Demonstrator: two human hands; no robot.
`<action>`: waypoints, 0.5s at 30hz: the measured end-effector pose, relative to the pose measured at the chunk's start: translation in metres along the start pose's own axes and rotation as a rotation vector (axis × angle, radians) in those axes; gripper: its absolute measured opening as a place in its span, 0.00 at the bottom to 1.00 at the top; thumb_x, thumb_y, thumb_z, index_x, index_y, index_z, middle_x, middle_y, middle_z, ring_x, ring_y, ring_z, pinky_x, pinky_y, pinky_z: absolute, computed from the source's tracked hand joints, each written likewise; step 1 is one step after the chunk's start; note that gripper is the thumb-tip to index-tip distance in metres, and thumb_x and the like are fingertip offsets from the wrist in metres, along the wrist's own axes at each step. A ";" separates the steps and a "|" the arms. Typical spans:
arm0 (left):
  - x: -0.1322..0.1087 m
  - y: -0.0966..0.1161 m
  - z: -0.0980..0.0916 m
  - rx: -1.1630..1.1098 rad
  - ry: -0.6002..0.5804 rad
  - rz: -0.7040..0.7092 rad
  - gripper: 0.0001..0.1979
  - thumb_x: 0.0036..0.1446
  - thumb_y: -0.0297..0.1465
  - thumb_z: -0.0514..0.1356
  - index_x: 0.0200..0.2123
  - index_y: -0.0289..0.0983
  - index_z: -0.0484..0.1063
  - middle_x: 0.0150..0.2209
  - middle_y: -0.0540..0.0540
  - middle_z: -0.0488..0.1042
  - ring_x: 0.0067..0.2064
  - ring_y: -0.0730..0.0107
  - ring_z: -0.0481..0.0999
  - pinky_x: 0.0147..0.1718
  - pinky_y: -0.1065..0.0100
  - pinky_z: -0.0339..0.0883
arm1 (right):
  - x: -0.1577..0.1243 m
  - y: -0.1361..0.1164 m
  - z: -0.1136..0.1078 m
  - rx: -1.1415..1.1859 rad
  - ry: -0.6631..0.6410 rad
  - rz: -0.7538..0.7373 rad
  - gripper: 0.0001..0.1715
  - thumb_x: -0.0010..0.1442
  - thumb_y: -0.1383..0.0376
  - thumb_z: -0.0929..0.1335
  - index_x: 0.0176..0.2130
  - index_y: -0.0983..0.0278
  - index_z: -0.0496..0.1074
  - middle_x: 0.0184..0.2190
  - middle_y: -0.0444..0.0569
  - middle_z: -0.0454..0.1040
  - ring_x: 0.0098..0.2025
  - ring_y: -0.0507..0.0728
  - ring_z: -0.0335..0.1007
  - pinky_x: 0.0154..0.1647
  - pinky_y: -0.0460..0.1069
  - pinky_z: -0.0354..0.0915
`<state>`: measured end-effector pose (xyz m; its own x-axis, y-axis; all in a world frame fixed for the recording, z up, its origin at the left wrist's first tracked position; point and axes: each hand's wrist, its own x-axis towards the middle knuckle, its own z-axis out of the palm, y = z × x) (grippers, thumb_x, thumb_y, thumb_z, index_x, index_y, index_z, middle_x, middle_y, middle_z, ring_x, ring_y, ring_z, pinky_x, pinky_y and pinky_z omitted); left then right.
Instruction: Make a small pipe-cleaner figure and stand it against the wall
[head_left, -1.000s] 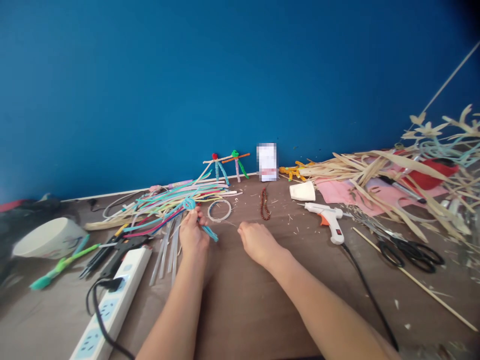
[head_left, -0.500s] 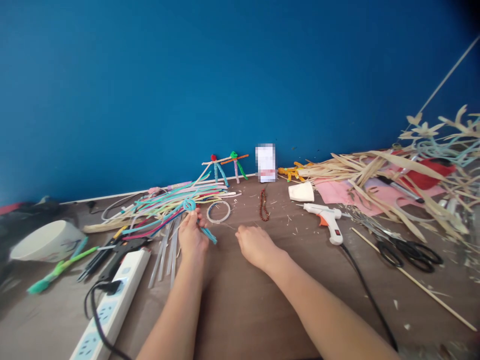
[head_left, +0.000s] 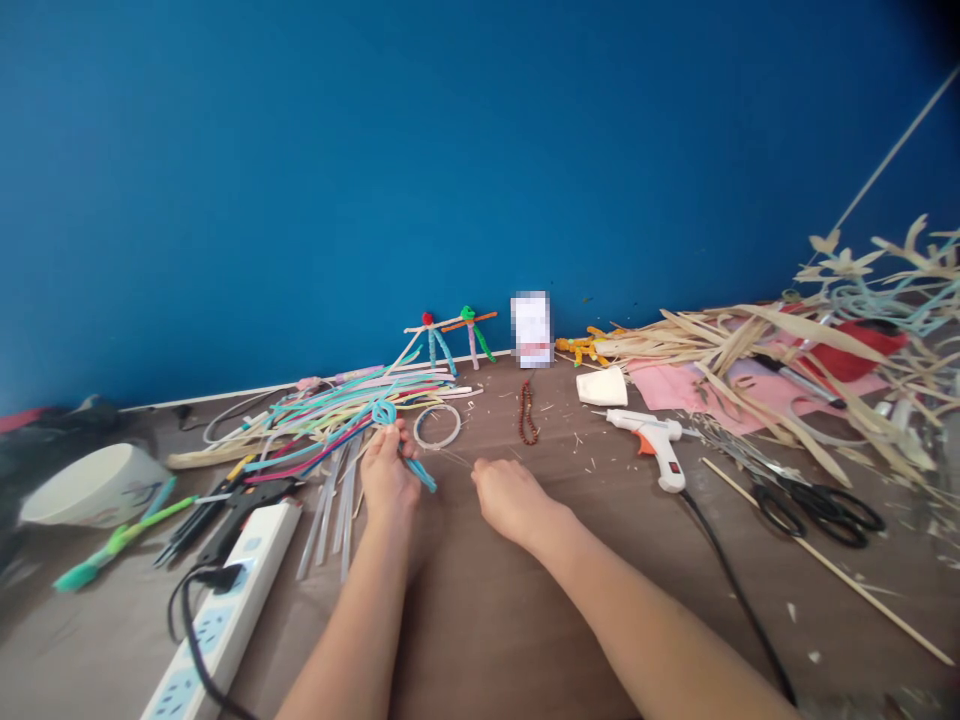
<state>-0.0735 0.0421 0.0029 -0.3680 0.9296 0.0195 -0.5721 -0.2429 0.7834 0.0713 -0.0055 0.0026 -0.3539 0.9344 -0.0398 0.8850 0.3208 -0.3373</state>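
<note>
My left hand (head_left: 386, 475) grips a twisted blue strip (head_left: 383, 412) with a small loop standing above the fingers and a tail (head_left: 421, 476) running down to the right. A bundle of long multicoloured strips (head_left: 322, 425) fans out behind that hand. My right hand (head_left: 512, 500) rests low over the brown table (head_left: 480, 640), fingers closed. A thin pale strand (head_left: 457, 460) runs from near the blue strip to those fingertips. Whether they pinch it is hard to see.
Left of my hands lie a white power strip (head_left: 232, 600), black clips (head_left: 240, 510) and a white bowl (head_left: 97, 487). Ahead stand a ring (head_left: 437, 426) and pipe-cleaner figures (head_left: 450, 340). To the right are a hot glue gun (head_left: 652, 445), black scissors (head_left: 806, 510) and a pile of dried leaf strips (head_left: 720, 345).
My right hand has shifted slightly left and toward me. The blue loop sits a little lower and further right in the picture, and the whole view has drifted slightly.
</note>
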 end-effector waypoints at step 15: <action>0.004 0.000 -0.001 -0.012 -0.050 -0.017 0.08 0.40 0.28 0.63 0.26 0.31 0.68 0.19 0.54 0.63 0.16 0.86 0.57 0.14 0.80 0.51 | -0.003 0.000 -0.005 0.163 0.034 -0.010 0.16 0.59 0.65 0.54 0.36 0.66 0.66 0.31 0.55 0.73 0.34 0.58 0.69 0.32 0.49 0.57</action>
<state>-0.0755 0.0452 0.0024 -0.3212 0.9463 0.0370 -0.5867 -0.2295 0.7766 0.0734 -0.0079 0.0075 -0.3492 0.9370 -0.0048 0.8200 0.3031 -0.4855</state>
